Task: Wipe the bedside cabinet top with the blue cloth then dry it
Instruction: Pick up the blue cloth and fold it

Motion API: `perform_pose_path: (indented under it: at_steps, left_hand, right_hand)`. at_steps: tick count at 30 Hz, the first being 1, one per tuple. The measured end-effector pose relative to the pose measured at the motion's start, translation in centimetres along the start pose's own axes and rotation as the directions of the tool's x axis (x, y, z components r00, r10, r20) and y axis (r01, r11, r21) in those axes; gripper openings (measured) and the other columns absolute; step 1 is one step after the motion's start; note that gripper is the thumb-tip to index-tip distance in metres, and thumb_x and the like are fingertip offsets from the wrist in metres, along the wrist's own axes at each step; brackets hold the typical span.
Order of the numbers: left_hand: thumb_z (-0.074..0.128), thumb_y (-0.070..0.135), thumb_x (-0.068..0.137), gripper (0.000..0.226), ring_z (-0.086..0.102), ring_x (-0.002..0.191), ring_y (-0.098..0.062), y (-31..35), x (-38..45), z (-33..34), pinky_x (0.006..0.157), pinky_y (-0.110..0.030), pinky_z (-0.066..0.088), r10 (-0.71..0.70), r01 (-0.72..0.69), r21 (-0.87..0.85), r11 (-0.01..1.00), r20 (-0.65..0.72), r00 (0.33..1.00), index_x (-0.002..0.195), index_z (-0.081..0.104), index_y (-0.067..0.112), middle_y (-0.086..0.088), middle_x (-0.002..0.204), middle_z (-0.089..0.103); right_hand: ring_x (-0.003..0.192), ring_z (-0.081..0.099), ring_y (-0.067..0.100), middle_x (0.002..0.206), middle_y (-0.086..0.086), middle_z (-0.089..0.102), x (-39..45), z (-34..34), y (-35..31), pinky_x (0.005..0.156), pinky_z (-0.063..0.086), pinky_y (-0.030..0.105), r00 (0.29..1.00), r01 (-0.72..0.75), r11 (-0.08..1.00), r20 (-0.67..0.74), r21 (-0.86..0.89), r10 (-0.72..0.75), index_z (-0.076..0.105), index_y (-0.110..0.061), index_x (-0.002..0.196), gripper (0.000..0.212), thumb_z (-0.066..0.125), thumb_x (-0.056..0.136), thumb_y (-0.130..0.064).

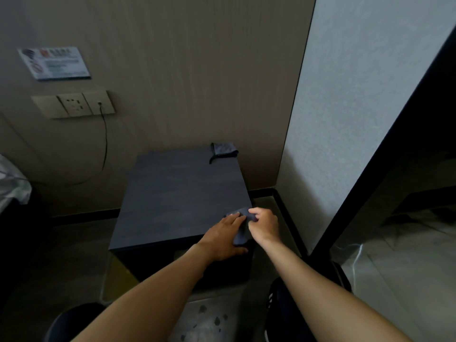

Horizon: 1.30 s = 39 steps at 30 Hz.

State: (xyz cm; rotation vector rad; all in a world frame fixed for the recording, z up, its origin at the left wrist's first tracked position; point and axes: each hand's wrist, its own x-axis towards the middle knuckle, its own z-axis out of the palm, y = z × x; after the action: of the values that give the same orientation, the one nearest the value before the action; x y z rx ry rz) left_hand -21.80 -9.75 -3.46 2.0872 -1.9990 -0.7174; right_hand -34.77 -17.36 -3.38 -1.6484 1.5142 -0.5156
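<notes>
Cloth (240, 227) on cabinet top (180, 193) at 5 o'clock corner, under both hands; 2nd cloth (223, 150) at 1 o'clock corner by wall.

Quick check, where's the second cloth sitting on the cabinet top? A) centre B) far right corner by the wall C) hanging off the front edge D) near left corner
B: the second cloth lies bunched at the far right corner of the cabinet top, against the wall, apart from the blue cloth that both hands work at the near right corner.
</notes>
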Motion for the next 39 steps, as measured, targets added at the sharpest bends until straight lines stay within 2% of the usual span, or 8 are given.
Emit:
perform_pose_path:
  at_steps: [3, 9, 14, 18, 24, 33, 36, 39]
  left_hand:
    - [0.072, 0.034, 0.084, 0.065, 0.05, 0.129, -0.021, -0.3, -0.8, -0.6, 0.099, -0.037, 0.048, 0.01, -0.005, 0.032, 0.999, -0.156, 0.988, 0.14, 0.038, 0.032, 0.002, 0.146, 0.047]
    - [0.061, 0.025, 0.088, 0.023, 0.063, 0.098, -0.039, -1.9, -2.7, -3.1, 0.073, -0.036, 0.045, -0.089, 0.107, 0.028, 0.994, -0.366, 0.927, 0.109, 0.062, 0.016, -0.014, 0.106, 0.07]
    - [0.064, 0.048, 0.076, 0.027, 0.066, 0.079, -0.027, -4.4, -4.5, -5.0, 0.065, -0.037, 0.052, -0.141, 0.102, -0.109, 0.989, -0.459, 0.877, 0.09, 0.067, 0.025, 0.001, 0.083, 0.071]
    - [0.08, 0.035, 0.071, 0.014, 0.067, 0.07, -0.01, -5.8, -5.1, -6.7, 0.063, -0.03, 0.055, -0.246, 0.093, -0.289, 0.953, -0.556, 0.794, 0.079, 0.074, 0.026, 0.008, 0.071, 0.07]
    - [0.076, 0.035, 0.086, 0.032, 0.046, 0.05, -0.001, -6.9, -5.3, -9.4, 0.05, -0.017, 0.035, -0.266, 0.045, -0.394, 0.918, -0.526, 0.808, 0.065, 0.067, 0.013, 0.006, 0.055, 0.055]
    - [0.065, 0.043, 0.093, 0.042, 0.042, 0.047, -0.009, -5.1, -3.4, -11.4, 0.049, -0.025, 0.031, -0.472, -0.031, -0.776, 0.63, -0.414, 0.778, 0.066, 0.052, 0.013, -0.002, 0.055, 0.047]
    - [0.062, 0.048, 0.094, 0.044, 0.045, 0.051, -0.011, -5.3, -3.1, -11.6, 0.052, -0.028, 0.034, -0.463, -0.033, -0.76, 0.649, -0.429, 0.775, 0.068, 0.052, 0.014, 0.0, 0.056, 0.048]
    - [0.06, 0.051, 0.093, 0.045, 0.045, 0.053, -0.012, -5.9, -3.0, -11.6, 0.052, -0.029, 0.034, -0.447, -0.025, -0.747, 0.665, -0.425, 0.787, 0.068, 0.049, 0.015, 0.002, 0.056, 0.047]
  right_hand:
    - [0.114, 0.065, 0.023, 0.122, 0.007, 0.069, 0.1, 0.2, -1.0, 0.097, 0.051, 0.03, 1.0, 0.009, 0.998, -0.001, 0.065, -0.009, 0.068, -0.017, 0.125, 0.039, 0.064, 0.088, -0.006]
    - [0.113, 0.065, 0.021, 0.123, 0.006, 0.068, 0.3, 0.3, -2.5, 0.097, 0.053, 0.034, 0.998, 0.005, 0.983, 0.053, 0.184, -0.015, 0.068, -0.014, 0.125, 0.038, 0.065, 0.088, -0.005]
    - [0.109, 0.063, 0.026, 0.126, 0.007, 0.062, 0.2, 1.1, -3.6, 0.074, 0.062, 0.032, 0.982, -0.09, 0.941, 0.187, 0.325, 0.03, 0.07, -0.017, 0.12, 0.033, 0.053, 0.096, -0.002]
    - [0.101, 0.069, 0.02, 0.109, 0.008, 0.073, -0.1, 1.7, -3.9, 0.092, 0.057, 0.038, 0.974, 0.108, 0.974, 0.175, 0.201, -0.144, 0.073, -0.013, 0.11, 0.034, 0.07, 0.082, 0.005]
    - [0.08, 0.065, 0.007, 0.085, -0.007, 0.07, -0.7, 1.4, -6.5, 0.072, 0.048, 0.02, 0.94, 0.308, 0.947, 0.122, 0.094, -0.318, 0.073, -0.016, 0.095, 0.013, 0.078, 0.083, -0.016]
    - [0.117, 0.057, 0.015, 0.134, 0.0, 0.054, -1.5, 2.5, -9.0, 0.086, 0.052, 0.026, 0.804, 0.169, 0.938, 0.509, 0.302, -0.308, 0.025, -0.027, 0.152, 0.104, 0.09, 0.07, -0.018]
    - [0.109, 0.061, 0.014, 0.117, -0.006, 0.059, -2.0, 2.8, -9.2, 0.083, 0.054, 0.022, 0.765, 0.174, 0.944, 0.565, 0.282, -0.31, 0.042, -0.028, 0.131, 0.078, 0.09, 0.07, -0.019]
    - [0.095, 0.065, 0.019, 0.093, -0.002, 0.066, -1.8, 3.2, -8.9, 0.072, 0.053, 0.018, 0.841, 0.255, 0.933, 0.418, 0.256, -0.344, 0.064, -0.012, 0.108, 0.032, 0.077, 0.08, -0.003]
